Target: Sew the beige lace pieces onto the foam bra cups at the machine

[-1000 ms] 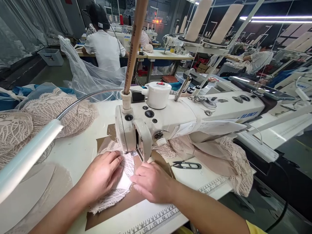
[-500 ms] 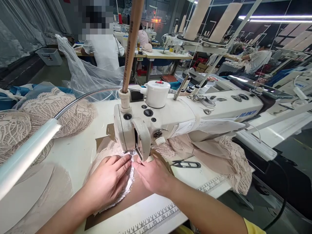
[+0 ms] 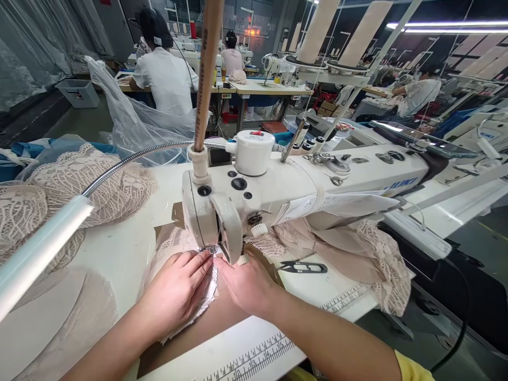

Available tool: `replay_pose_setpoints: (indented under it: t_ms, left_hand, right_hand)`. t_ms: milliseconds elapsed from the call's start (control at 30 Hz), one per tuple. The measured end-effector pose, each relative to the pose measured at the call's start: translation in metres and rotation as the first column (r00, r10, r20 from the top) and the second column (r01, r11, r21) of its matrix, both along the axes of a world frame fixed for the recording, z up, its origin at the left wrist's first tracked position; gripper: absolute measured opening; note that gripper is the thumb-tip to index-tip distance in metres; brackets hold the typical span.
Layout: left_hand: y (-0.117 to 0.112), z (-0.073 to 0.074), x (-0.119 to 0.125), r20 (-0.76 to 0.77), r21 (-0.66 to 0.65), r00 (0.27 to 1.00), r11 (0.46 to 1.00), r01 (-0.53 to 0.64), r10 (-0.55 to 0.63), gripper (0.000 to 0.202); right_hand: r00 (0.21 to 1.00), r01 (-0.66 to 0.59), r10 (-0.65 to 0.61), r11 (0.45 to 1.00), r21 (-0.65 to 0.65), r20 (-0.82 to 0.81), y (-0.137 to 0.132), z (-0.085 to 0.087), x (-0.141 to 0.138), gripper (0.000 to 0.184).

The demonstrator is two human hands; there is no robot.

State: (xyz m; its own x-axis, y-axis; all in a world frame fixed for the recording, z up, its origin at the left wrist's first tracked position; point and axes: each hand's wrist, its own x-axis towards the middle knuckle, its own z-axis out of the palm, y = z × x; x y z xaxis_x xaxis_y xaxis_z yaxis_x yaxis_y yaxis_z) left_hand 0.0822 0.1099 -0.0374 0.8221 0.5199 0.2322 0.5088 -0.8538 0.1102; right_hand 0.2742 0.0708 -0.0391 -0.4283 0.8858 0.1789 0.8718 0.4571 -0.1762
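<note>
Lace piece (image 3: 210, 291), one; hands (image 3: 178, 286) (image 3: 250, 283), two

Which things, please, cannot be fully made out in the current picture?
All in the head view:
Pale lace fabric, partly: covered by the left hand.
Right hand, partly: behind the white sewing machine.
Printing on the brown wooden pole: too small, blurred.
Yellow cloth sleeve: cut off by the bottom edge.

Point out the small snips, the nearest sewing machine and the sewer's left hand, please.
Snips (image 3: 302, 268): head view, on the dark handle.
Sewing machine (image 3: 286, 182): head view, on its white body.
Left hand (image 3: 180, 280): head view, on the back of the hand.
</note>
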Motion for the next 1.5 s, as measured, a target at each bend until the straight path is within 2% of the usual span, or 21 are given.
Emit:
replay_pose_setpoints:
  t_ms: [333,533,700,967,1200,1333,1500]
  left_hand:
    - [0.008,-0.002,0.003,0.052,0.037,0.998,0.999,0.017,-0.019,0.023]
    - [0.009,-0.002,0.001,0.104,0.058,0.993,0.997,0.047,-0.053,0.020]
    - [0.011,-0.002,0.004,0.164,-0.025,0.985,0.998,0.065,-0.060,0.017]
    - [0.017,-0.001,-0.001,0.106,-0.028,0.994,0.999,0.022,-0.019,0.018]
    - [0.015,-0.002,-0.006,0.028,-0.018,0.999,0.999,-0.042,0.043,0.021]
    - [0.009,0.004,-0.008,0.036,-0.022,0.999,1.000,-0.015,0.016,0.025]
    - [0.005,0.011,-0.007,0.061,-0.023,0.996,0.998,0.062,-0.061,0.026]
  right_hand:
    - [0.999,0.030,-0.030,1.000,0.000,-0.023,0.000,0.000,-0.001,0.040]
    - [0.997,-0.052,0.053,0.999,0.015,-0.056,-0.001,-0.001,0.008,0.032]
    - [0.997,-0.048,0.049,0.999,0.017,-0.060,-0.001,-0.002,0.009,0.030]
    - [1.000,-0.024,0.024,1.000,-0.009,-0.017,0.004,0.004,0.005,0.036]
    - [1.000,-0.008,0.008,0.999,0.042,-0.001,0.005,0.001,0.006,0.032]
    - [0.999,0.031,-0.031,0.999,0.037,-0.019,0.005,-0.002,0.008,0.024]
    - [0.999,0.012,-0.011,1.000,0.023,-0.030,0.004,0.002,0.009,0.025]
